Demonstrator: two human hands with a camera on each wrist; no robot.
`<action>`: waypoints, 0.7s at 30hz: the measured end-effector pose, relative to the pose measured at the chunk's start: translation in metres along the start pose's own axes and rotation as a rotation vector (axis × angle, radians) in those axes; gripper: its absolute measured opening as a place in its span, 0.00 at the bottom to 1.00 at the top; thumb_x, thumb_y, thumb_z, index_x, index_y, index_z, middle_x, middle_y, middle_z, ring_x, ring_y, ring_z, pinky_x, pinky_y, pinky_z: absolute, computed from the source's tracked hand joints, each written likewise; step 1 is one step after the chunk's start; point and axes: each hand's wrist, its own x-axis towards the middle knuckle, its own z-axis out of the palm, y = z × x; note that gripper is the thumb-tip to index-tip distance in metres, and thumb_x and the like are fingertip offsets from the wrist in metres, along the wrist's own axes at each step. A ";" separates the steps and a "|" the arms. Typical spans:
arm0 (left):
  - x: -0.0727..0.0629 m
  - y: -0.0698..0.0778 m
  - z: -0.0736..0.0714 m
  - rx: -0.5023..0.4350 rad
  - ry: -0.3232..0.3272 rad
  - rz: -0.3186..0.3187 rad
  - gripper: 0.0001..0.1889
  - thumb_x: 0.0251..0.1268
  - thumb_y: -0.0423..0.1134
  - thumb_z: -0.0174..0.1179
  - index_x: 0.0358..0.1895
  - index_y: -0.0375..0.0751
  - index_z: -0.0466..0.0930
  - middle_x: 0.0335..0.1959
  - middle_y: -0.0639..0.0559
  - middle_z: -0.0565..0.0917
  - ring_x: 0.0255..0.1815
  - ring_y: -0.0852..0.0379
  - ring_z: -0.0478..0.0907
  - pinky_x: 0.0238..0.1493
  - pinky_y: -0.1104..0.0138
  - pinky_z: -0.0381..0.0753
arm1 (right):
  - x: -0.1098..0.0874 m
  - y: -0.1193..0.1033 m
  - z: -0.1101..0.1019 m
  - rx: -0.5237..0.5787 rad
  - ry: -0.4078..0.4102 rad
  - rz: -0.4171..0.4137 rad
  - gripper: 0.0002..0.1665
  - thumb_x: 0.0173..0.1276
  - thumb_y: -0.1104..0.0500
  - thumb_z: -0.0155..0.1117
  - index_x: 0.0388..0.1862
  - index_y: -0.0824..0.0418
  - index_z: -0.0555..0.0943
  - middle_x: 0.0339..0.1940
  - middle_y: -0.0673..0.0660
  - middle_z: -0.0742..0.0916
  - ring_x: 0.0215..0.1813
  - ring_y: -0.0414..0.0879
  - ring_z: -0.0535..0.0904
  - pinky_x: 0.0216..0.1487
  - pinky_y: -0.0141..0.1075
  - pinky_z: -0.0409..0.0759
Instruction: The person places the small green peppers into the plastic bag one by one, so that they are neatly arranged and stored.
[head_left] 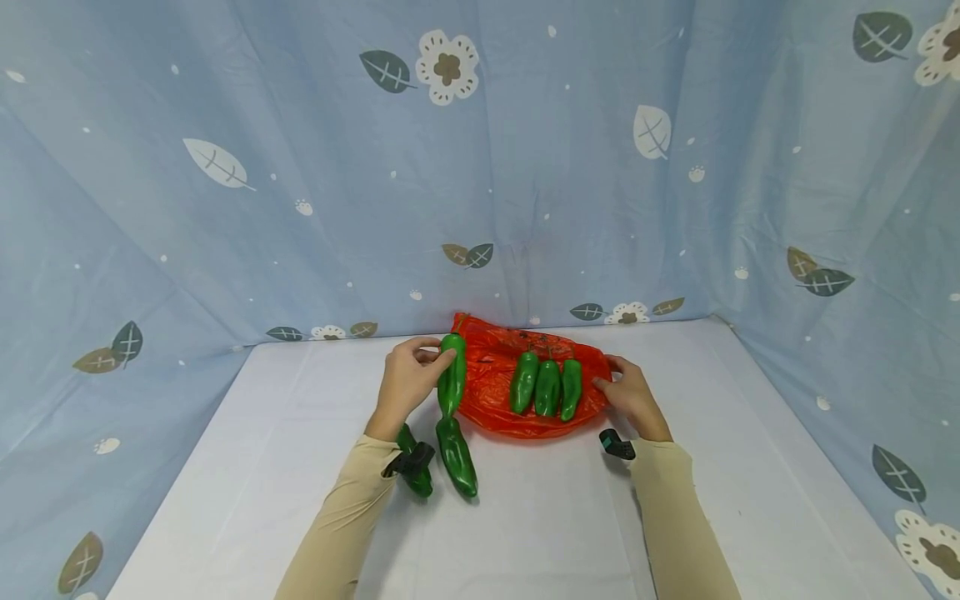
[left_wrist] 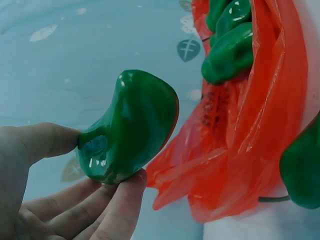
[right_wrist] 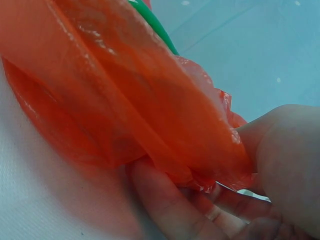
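Note:
A long green pepper [left_wrist: 135, 125] is pinched between the thumb and fingers of my left hand [head_left: 408, 379], raised at the left edge of a red plastic bag [head_left: 487, 383]. Three more green peppers [head_left: 547, 388] lie side by side on the bag, partly inside its folds in the left wrist view. My right hand [head_left: 632, 393] grips the bag's right edge, thumb on top and fingers beneath; the right wrist view shows the film bunched between them [right_wrist: 200, 185]. Below the held pepper, another green pepper [head_left: 457, 458] rests on the table.
One more green pepper [head_left: 420, 479] lies partly hidden under my left wrist. The table [head_left: 540, 517] has a white cover. A blue curtain [head_left: 525, 167] with leaves and flowers hangs behind and at both sides, just past the bag.

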 end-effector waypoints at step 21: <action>0.020 0.003 0.026 0.075 -0.001 0.007 0.23 0.67 0.50 0.69 0.57 0.37 0.86 0.44 0.38 0.91 0.46 0.44 0.89 0.46 0.52 0.89 | -0.001 -0.001 0.000 0.008 -0.002 -0.001 0.36 0.79 0.62 0.53 0.82 0.68 0.58 0.79 0.72 0.66 0.79 0.68 0.61 0.78 0.60 0.66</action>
